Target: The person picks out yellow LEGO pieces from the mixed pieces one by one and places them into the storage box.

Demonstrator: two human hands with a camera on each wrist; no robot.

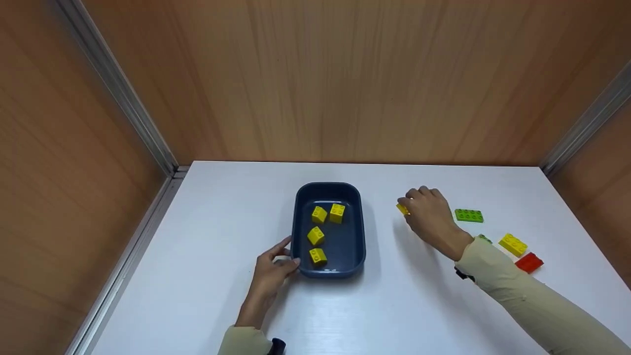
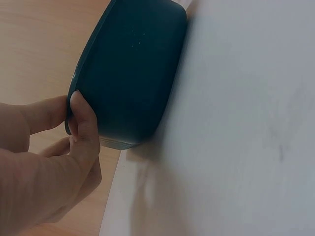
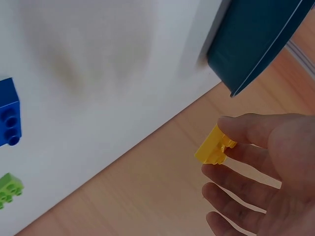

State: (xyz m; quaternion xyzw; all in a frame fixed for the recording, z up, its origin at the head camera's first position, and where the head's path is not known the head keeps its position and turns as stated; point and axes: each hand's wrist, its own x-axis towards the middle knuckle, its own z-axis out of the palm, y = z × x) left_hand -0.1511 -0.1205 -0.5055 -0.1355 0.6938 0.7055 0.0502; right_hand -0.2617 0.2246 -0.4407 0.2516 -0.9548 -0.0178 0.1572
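Observation:
A dark blue rectangular tub (image 1: 351, 246) stands on the white table, with several small yellow toy bricks (image 1: 318, 256) lying apart inside it. My left hand (image 1: 271, 273) grips its near left corner; in the left wrist view, thumb and fingers pinch the rim of the tub (image 2: 133, 69). To the right of the tub, my right hand (image 1: 431, 217) holds another yellow toy brick (image 1: 403, 209) above the table. The right wrist view shows this yellow brick (image 3: 214, 146) pinched at the fingertips, studs toward the palm, with the other fingers spread.
Right of my right hand lie a flat green brick (image 1: 469, 215), a yellow brick (image 1: 513, 244) and a red brick (image 1: 529, 263). Another green piece (image 1: 485, 238) is partly behind the sleeve. A blue brick (image 3: 9, 112) shows in the right wrist view. Wooden panels (image 1: 345, 84) enclose the table.

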